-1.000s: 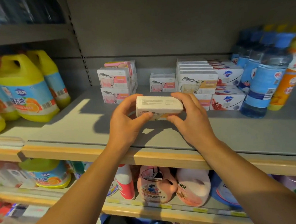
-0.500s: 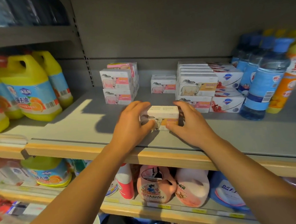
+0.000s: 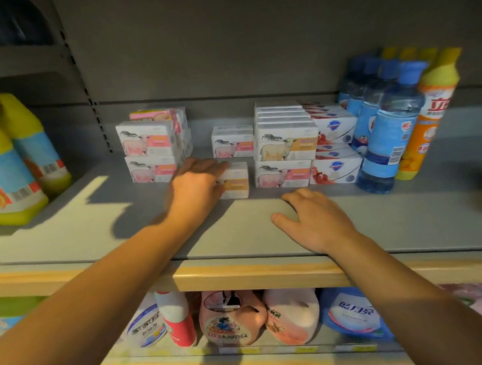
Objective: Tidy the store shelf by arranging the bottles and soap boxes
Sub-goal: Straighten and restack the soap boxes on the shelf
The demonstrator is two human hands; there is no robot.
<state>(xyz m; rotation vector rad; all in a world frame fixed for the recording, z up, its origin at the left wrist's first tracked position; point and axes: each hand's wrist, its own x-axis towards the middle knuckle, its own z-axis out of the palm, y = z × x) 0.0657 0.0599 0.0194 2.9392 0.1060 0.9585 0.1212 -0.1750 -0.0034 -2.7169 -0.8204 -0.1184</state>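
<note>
One soap box [image 3: 235,180] on the shelf [image 3: 266,237] at frame centre, long axis running left to right, left part hidden behind the left hand [image 3: 197,185]. Lies just right of that hand's fingers, touching them; far nearer the left hand than the right. Small gap between box and the sheep-print stack [image 3: 284,150] to its right. Left arm stretched forward and up from lower left, fingers fairly straight across the box's top and front. Whether the thumb grasps the box: cannot tell. Right hand [image 3: 313,220] lower right of the box, well clear of it, palm down on the shelf, fingers loose, grasping nothing. Likely next: nudging the box rightward, flush with the stack.
</note>
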